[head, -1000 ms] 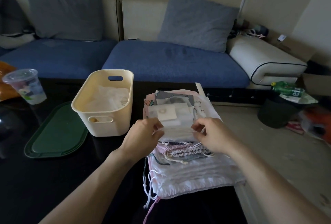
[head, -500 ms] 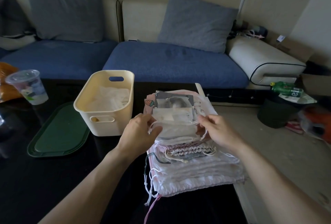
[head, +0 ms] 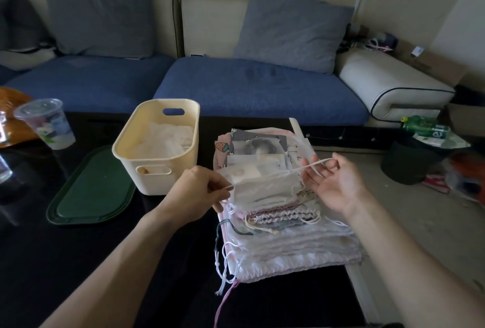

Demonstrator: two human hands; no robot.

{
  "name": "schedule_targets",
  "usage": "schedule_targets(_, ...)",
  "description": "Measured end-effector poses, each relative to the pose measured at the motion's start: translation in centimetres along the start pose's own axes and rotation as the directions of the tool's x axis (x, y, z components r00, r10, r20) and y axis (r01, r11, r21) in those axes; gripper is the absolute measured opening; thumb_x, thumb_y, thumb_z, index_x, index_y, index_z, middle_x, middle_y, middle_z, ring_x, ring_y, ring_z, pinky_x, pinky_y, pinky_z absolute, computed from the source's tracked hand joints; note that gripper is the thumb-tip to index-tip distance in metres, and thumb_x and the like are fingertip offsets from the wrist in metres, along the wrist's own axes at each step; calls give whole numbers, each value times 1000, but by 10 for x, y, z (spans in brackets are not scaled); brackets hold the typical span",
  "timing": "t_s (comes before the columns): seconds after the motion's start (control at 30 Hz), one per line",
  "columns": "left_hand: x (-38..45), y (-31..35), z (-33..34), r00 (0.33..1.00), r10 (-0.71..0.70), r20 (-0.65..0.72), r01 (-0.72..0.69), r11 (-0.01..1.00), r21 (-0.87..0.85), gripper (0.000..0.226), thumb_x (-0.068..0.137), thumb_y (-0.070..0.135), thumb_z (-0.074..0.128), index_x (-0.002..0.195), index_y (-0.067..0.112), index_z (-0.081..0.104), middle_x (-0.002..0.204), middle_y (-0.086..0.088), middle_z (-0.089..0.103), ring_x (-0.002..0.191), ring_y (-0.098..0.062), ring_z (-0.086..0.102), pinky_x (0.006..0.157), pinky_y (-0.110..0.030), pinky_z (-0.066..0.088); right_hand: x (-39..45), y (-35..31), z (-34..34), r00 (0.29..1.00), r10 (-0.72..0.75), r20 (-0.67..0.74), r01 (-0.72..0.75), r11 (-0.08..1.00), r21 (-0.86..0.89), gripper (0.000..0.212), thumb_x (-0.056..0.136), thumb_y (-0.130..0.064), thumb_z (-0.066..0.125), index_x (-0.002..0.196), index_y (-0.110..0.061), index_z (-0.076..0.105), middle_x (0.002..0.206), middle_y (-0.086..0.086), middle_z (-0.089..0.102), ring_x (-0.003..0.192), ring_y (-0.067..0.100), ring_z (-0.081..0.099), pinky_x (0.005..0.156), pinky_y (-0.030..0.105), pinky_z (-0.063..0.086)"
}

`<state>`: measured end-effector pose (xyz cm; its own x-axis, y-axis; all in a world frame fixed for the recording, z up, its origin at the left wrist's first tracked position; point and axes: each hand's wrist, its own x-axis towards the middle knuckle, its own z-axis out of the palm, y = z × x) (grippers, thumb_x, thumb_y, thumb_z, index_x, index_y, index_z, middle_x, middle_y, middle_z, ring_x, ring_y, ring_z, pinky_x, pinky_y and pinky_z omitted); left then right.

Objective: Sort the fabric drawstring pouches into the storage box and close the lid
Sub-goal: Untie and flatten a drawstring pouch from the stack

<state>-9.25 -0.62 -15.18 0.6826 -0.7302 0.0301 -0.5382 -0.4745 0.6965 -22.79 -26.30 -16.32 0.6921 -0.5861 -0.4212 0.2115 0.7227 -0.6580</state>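
Left hand (head: 195, 191): centre of frame, pinching the left cord end and edge of a white pouch (head: 265, 189) between thumb and fingers.

Right hand (head: 332, 182): right of centre, palm up, fingers spread and relaxed; drawstring (head: 312, 165) draped taut across the fingertips, not clearly pinched.

White pouch: lifted slightly above the stack of pouches (head: 283, 225), lower edge touching or just over the layer beneath; cannot tell which.

Stack of pouches: lower centre-right, on the black table (head: 78, 262), near the table's right edge; loose cords (head: 223, 262) trailing off its lower left corner.

Box (head: 157, 149): cream, centre-left, open, white fabric already inside. Green lid (head: 91, 191) flat on the table, touching the box's left side or just beside it.

Cup (head: 44, 123): left edge of frame, well apart from the box.

Risks, as judged:
- Drawstring sliding off the open right fingers, leaving the pouch hanging from one pinch and flopping back onto the stack.
- Cords of lower pouches possibly tangled with the lifted one; a quick pull likely dragging neighbours along or skewing the stack.
- Stack close to the table's right edge; a sideways tug likely sending layers to the floor.
- Cord left draped over the box rim likely keeping the lid from seating.
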Motion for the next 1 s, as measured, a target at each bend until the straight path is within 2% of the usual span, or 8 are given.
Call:
schedule_targets(0.17, -1, -3, -2, 998, -17, 55, 12, 996, 89, 27, 95, 38, 62, 76, 21, 70, 59, 17, 65, 55, -4, 59, 53, -14, 45, 0, -3, 1, 1000, 1, -6, 0, 974, 226, 38, 107, -29, 35, 72, -16, 43, 64, 4, 59, 58, 14, 65, 72, 36, 54)
schedule_targets(0.3, 4, 6, 2, 992, -114, -59, 106, 985, -136, 44, 98, 40, 55, 66, 13, 66, 54, 8, 59, 50, -1, 49, 59, -19, 44, 4, -2, 6, 995, -48, -84, 41, 996, -81, 37, 104, -23, 34, 67, -20, 37, 48, -7, 32, 34, 8, 23, 34, 21, 23)
schedule_targets(0.4, 7, 26, 9, 975, -222, -31, 146, 734, -663, 33, 99, 25, 57, 77, 6, 73, 82, -8, 74, 82, -16, 64, 83, -35, 49, 1, 6, 12, 987, -132, -96, 83, 912, -402, 34, 100, -17, 38, 66, -23, 34, 45, -9, 27, 34, 7, 18, 33, 19, 14)
schedule_targets(0.53, 10, 40, 14, 942, -304, -142, 17, 465, -885, 29, 93, 14, 60, 71, 5, 76, 90, -21, 74, 93, -27, 64, 94, -38, 47, -5, 18, 17, 980, -193, -45, 126, 783, -610, 36, 100, -17, 42, 65, -22, 36, 47, -8, 28, 37, 8, 20, 36, 22, 16)
schedule_targets(0.67, 11, 44, 17, 966, -257, 42, 62, 69, -996, 58, 99, 17, 50, 41, 19, 46, 40, 0, 36, 38, -14, 41, 62, -29, 52, -1, 28, 18, 972, -220, -80, 123, 772, -623, 35, 101, -14, 39, 66, -19, 39, 53, -2, 31, 40, 10, 23, 42, 25, 18)
schedule_targets(0.73, 10, 44, 19, 958, -251, 136, 188, 197, -962, 59, 100, 22, 51, 45, 19, 29, 42, 1, 17, 36, -13, 17, 40, -23, 31, 1, 30, 17, 978, -181, -100, 77, 767, -637, 37, 99, -9, 37, 63, -20, 35, 48, -4, 27, 37, 10, 20, 41, 23, 15)
schedule_targets(0.87, 8, 38, 16, 971, -177, 162, 239, 645, -726, 58, 101, 25, 52, 52, 19, 22, 49, -1, 17, 45, -14, 14, 44, -22, 17, -3, 27, 21, 994, -100, -40, 44, 713, -700, 37, 97, -9, 40, 64, -23, 32, 46, -6, 22, 40, 12, 18, 42, 23, 13)
schedule_targets(1.0, 2, 35, 4, 967, -144, 209, 248, 710, -660, 56, 100, 23, 55, 52, 20, 26, 50, -1, 19, 45, -14, 16, 48, -28, 12, -12, 22, 24, 991, 129, 26, -49, 545, -837, 40, 98, -13, 44, 61, -22, 33, 49, -6, 21, 41, 12, 14, 39, 19, 13)
